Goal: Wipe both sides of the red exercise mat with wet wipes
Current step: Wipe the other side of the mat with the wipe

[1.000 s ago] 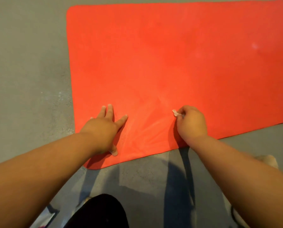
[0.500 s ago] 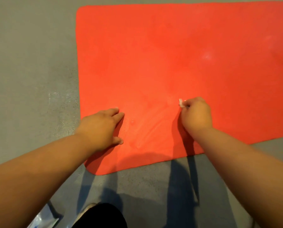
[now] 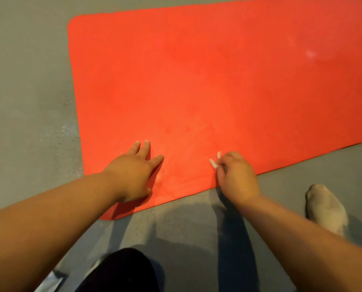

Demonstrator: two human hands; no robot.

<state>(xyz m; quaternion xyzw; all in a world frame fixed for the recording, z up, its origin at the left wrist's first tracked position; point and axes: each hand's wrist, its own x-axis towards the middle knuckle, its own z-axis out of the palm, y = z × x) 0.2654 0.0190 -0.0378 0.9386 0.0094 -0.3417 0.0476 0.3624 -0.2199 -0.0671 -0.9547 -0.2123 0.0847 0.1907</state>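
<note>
The red exercise mat point(image 3: 207, 81) lies flat on the grey floor and runs off the frame to the right. My left hand point(image 3: 133, 171) presses flat on the mat near its front left corner, fingers straight and spread. My right hand point(image 3: 236, 175) sits at the mat's front edge with fingers curled round a small white wet wipe point(image 3: 214, 161); only two white tips of the wipe stick out past the fingers. Faint wet streaks show on the mat between the two hands.
Grey floor point(image 3: 28, 102) surrounds the mat on the left and front. A foot in a light sock point(image 3: 325, 209) rests on the floor at the right. A dark-clothed knee point(image 3: 121, 270) is at the bottom centre, with a pale packet point(image 3: 49, 281) beside it.
My right hand with the wipe has pulled back from further in on the mat to its front edge. My left hand's fingers have spread out flat. The view has shifted.
</note>
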